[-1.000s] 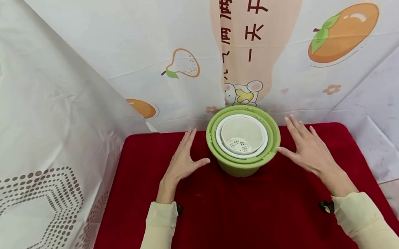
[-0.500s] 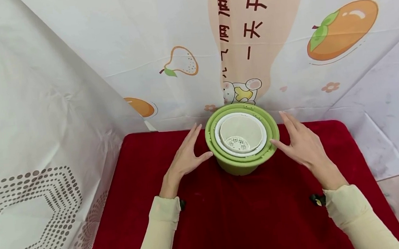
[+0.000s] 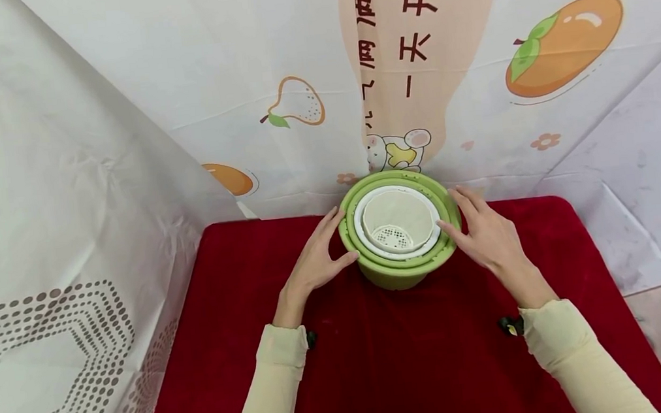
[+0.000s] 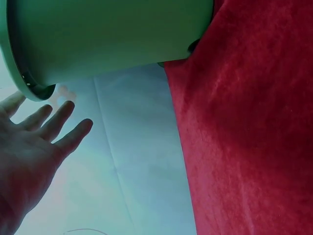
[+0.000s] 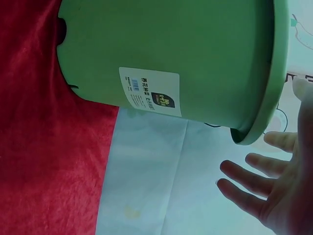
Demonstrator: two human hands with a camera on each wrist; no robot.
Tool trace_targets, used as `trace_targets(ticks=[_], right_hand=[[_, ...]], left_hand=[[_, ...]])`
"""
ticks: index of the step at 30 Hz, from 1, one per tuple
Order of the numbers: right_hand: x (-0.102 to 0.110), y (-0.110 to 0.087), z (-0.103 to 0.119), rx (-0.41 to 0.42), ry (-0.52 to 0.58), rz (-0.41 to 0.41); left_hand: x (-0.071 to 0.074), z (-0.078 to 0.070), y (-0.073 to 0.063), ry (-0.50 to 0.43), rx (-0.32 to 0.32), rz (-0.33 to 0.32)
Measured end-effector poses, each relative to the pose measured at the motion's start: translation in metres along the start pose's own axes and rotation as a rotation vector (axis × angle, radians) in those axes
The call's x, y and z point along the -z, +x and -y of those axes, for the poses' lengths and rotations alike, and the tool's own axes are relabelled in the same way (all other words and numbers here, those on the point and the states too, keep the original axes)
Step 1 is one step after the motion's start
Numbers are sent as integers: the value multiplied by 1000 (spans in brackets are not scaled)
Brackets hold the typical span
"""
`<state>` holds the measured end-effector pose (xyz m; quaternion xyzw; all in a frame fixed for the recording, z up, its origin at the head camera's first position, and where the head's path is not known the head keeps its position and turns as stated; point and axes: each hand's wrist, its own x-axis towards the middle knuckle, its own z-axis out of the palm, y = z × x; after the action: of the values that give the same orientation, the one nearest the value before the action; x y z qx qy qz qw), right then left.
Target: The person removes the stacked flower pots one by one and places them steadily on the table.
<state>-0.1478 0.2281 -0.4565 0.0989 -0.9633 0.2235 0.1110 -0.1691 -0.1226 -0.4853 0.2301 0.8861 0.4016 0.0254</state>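
A nest of plant pots stands at the back of the table in the head view: a green outer pot [image 3: 396, 282], a second green rim inside it, then a white pot [image 3: 359, 230] and a cream inner pot [image 3: 401, 210] with a perforated bottom. My left hand [image 3: 314, 263] is at the left of the rim, thumb and fingers spread around it. On the other side my right hand [image 3: 489, 235] has its thumb over the rim and its fingers extended along the outside. Both wrist views show the fingers straight beside the rim, palms facing the pot. A printed label [image 5: 151, 92] is on the outer pot's side.
Red velvety cloth [image 3: 410, 370] covers the table. Right behind the pots hangs a white printed curtain [image 3: 207, 79] with fruit drawings, and another pale curtain [image 3: 43, 225] hangs along the left side.
Both hands have moved inward from either side, from apart to right at the pot's rim. The pots keep their place on the table; the head view has shifted slightly.
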Motion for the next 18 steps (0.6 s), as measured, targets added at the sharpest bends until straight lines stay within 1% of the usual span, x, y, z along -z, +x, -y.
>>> trace_targets(ticks=[3,8,11,18], right_hand=[[-1,1,1,-2,3,6],[-5,3,2,15,10,-13],[-6,4,3,14,6,-7],[-8,8,7,-8,7,42]], left_hand=[[-2,-1,0,0,13,10],[-4,-3,2,0,25,17],[-5,-3,3,2,15,18],[-7,-3,7,30,-7,24]])
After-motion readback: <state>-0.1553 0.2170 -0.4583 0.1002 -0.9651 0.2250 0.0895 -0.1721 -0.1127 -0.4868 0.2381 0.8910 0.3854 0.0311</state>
